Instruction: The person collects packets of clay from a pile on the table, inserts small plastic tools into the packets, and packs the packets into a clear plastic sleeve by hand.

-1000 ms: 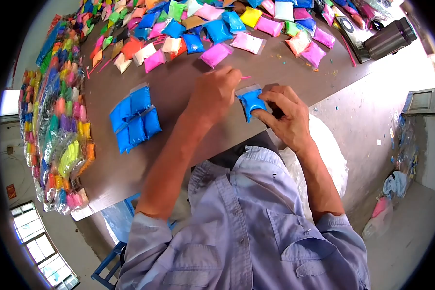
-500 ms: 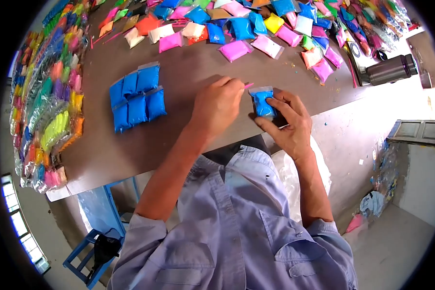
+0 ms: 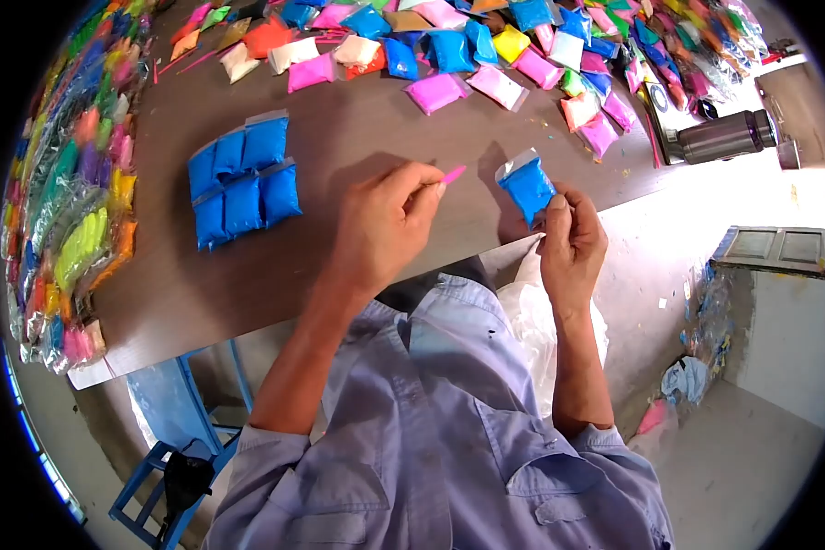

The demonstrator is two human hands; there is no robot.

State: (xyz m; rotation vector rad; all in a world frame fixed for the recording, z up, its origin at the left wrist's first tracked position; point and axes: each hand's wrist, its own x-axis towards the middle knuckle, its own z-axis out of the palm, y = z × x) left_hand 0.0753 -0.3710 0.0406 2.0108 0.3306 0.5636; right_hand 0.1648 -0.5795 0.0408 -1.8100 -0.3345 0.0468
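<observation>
My left hand [image 3: 390,220] is closed, with a thin pink stick [image 3: 454,174] pinched between thumb and forefinger, its tip pointing up and to the right. By its lower right corner, a small blue packet [image 3: 529,190] is pinched in my right hand [image 3: 573,240]; the packet is tilted, with its clear sealed end at the upper left. To the left of my left hand lie several blue packets [image 3: 243,203] in two rows, close against one another on the brown table [image 3: 339,119].
Many coloured packets [image 3: 449,50] lie along the far side. Long bags of colourful pieces [image 3: 87,211] line the left. A metal flask [image 3: 726,136] lies at the right. Below the table edge are a blue chair [image 3: 183,403] and a white plastic bag [image 3: 527,312].
My right hand has gone from touching the blue packet near the table to holding it by a corner, tilted. My left hand has turned, and more of the pink stick shows. The view has shifted.
</observation>
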